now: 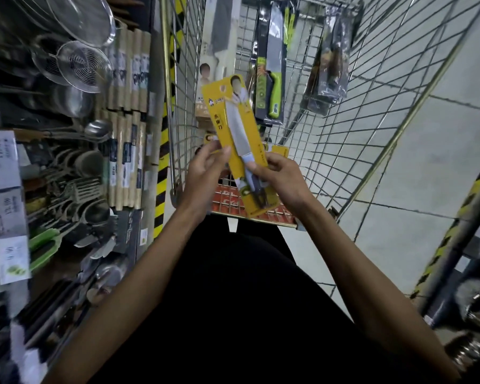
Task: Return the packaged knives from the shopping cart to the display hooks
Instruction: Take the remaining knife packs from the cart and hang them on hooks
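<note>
we are pinching a long, flat yellow card knife pack [234, 128] with our left hand [205, 173] and right hand [281, 178], the wire-mesh cart [372, 106] just beyond them.

Looking steeply down from head height, wide-angle, past the torso [233, 300]. Close in on left hand [203, 173] and right hand [283, 178] at the yellow knife package [233, 120], over the shopping cart [372, 106]; utensil shelf [67, 162] left, floor [441, 134] right.

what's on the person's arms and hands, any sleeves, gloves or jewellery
The left arm and right arm are bare as far as the picture shows, with no sleeves in view. The left hand and right hand wear no gloves; no watch, bracelet or ring shows. The clothing on the body is black.
</note>
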